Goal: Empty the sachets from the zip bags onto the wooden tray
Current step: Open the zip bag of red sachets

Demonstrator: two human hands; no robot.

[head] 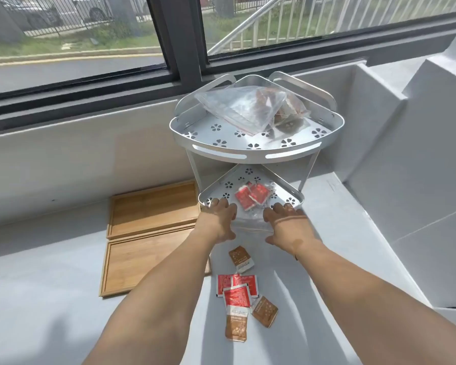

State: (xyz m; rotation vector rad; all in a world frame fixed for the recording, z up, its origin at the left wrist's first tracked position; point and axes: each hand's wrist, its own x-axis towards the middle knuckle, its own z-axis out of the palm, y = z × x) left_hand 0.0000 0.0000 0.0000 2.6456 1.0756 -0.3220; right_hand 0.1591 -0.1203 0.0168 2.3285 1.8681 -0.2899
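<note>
A clear zip bag (250,222) lies half on the lower shelf (287,192) of a white corner rack, with red sachets (252,196) inside it. My left hand (219,219) grips the bag's left edge and my right hand (287,225) grips its right edge. A second zip bag (245,108) with brown sachets rests on the rack's top shelf (221,147). Several loose red sachets (236,288) and brown sachets (265,310) lie on the white surface near me. Two wooden trays (153,206) sit at the left, holding nothing.
The rack stands in a corner against the white sill wall (90,159) below a window. A stepped white ledge (406,154) rises to the right. The nearer wooden tray (132,262) is partly covered by my left forearm.
</note>
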